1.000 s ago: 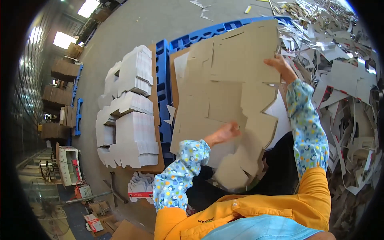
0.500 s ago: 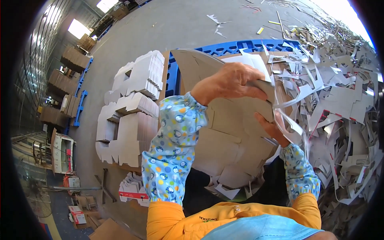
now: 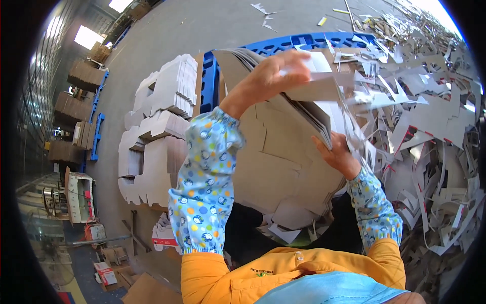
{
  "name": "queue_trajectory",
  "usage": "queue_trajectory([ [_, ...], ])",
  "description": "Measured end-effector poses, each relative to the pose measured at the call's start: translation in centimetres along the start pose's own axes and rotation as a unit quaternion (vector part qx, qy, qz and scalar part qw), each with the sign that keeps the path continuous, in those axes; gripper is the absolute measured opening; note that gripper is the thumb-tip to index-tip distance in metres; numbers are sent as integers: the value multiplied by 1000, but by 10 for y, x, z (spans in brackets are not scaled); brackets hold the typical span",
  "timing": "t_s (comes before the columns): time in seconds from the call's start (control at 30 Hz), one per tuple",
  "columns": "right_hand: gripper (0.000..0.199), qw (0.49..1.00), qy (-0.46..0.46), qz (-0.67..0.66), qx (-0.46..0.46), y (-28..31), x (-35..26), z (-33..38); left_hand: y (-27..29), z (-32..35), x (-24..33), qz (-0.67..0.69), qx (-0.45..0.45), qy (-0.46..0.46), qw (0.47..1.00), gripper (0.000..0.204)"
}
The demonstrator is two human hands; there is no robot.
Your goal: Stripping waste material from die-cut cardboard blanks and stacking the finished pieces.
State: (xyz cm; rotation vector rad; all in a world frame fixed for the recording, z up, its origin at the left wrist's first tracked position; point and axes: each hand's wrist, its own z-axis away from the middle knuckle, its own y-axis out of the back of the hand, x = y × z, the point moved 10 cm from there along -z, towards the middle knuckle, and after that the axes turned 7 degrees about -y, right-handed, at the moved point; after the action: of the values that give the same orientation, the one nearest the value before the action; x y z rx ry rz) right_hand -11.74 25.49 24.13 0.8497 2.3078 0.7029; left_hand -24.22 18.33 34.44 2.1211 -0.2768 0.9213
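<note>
A stack of large die-cut cardboard sheets (image 3: 276, 162) lies before me, brown side up, with cut lines across it. At its right edge several sheets are raised and fanned apart. My right hand (image 3: 340, 156) grips those sheet edges, thumb on the near side. Above the stack's far part is my left hand (image 3: 276, 76), its fingers smeared by motion, so whether they hold anything cannot be made out. Just below those fingers a flap of cardboard (image 3: 315, 90) juts to the right. Thin white offcut strips (image 3: 352, 124) hang beside the raised edges.
Stacks of cut white cardboard blanks (image 3: 157, 137) stand on my left. A blue pallet (image 3: 263, 48) shows behind the sheets. On the right rises a large heap of cardboard offcuts (image 3: 430, 137). Further left are brown cardboard stacks (image 3: 76, 109) on blue pallets.
My left hand has moved up and to the left, away from the right edge. The sheet edges there have fanned apart, and my right hand has closed on them.
</note>
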Motion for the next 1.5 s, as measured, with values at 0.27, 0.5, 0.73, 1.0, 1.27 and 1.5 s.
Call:
queue_trajectory([
  [0.27, 9, 976, -131, -165, -60, -23, 33, 0, -25, 0, 2, -10, -12, 40, 999, 18],
  [0.5, 8, 977, -94, -191, -25, -5, 23, -2, 67, 9, -7, -59, 216, -73, 972, 30],
  [0.73, 44, 979, -40, -152, -128, -17, 21, 10, 42, 30, -81, -304, 97, -95, 943, 49],
  [1.0, 29, 976, -28, -160, -148, -21, 12, 11, 34, 24, -113, -248, -74, 97, 961, 67],
  [1.27, 29, 982, 6, -108, -154, -11, -3, 17, 87, 26, -122, -396, 92, 182, 895, 57],
  [1.5, 22, 992, -100, -60, -46, -15, 100, 55, 157, 175, -167, 6, 652, 109, 751, 35],
])
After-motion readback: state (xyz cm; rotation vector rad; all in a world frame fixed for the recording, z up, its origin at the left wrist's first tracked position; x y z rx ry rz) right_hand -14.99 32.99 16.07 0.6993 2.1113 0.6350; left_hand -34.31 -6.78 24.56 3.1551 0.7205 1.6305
